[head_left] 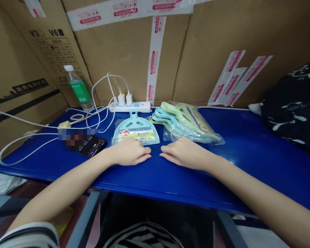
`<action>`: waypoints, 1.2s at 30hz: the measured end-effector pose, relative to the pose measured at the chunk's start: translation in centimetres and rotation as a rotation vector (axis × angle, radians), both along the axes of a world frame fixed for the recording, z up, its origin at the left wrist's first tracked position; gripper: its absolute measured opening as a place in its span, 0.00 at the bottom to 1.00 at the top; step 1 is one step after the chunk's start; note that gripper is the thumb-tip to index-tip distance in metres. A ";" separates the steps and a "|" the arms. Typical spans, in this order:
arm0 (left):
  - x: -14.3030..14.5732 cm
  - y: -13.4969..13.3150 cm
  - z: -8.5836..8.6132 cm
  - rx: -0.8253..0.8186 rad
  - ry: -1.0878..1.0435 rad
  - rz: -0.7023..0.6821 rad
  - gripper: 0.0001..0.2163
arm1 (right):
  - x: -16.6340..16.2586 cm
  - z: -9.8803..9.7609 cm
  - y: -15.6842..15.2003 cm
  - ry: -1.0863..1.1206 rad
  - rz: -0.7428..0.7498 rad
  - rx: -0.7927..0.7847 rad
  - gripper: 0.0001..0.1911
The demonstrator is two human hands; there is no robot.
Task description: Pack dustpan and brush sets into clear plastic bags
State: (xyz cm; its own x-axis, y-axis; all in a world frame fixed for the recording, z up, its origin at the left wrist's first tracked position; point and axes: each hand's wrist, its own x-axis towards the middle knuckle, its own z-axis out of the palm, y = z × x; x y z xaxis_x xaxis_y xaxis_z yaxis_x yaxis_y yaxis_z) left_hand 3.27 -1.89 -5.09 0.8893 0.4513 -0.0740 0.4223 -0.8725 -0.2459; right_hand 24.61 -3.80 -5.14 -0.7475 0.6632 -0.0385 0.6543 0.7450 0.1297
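Note:
My left hand [130,152] rests on the blue table as a loose fist, knuckles up, with nothing visible in it. Just beyond it lies a light blue mini dustpan [147,124] in clear plastic, with a grey-bristled brush and a printed card; the hand covers part of its lower edge. My right hand [184,153] is curled the same way, a small gap from the left, and also looks bare. Behind it is a pile of bagged dustpans [188,120] in pale green and light blue, handles pointing away to the left.
A white power strip [142,107] with two plugged chargers stands at the back, its white cables looping left. A phone [93,146] and a green-labelled bottle [80,90] are on the left. Cardboard [124,51] walls the rear; a dark patterned fabric item [294,106] sits right.

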 end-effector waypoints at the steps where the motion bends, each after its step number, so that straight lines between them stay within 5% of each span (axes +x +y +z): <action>1: 0.0 0.0 0.0 -0.004 0.003 0.003 0.14 | 0.0 0.0 0.0 0.002 0.000 0.002 0.15; 36: -0.1 0.0 0.0 -0.016 -0.033 -0.008 0.14 | 0.6 -0.6 0.0 0.046 0.030 0.083 0.10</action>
State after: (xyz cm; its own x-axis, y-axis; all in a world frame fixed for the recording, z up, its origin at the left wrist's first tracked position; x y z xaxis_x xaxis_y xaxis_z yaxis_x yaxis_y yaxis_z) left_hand 3.22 -1.89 -5.12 0.8952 0.4427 -0.0517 0.4225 -0.8798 -0.2181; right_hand 25.19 -3.78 -5.70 -0.7666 0.6401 0.0508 0.6388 0.7521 0.1621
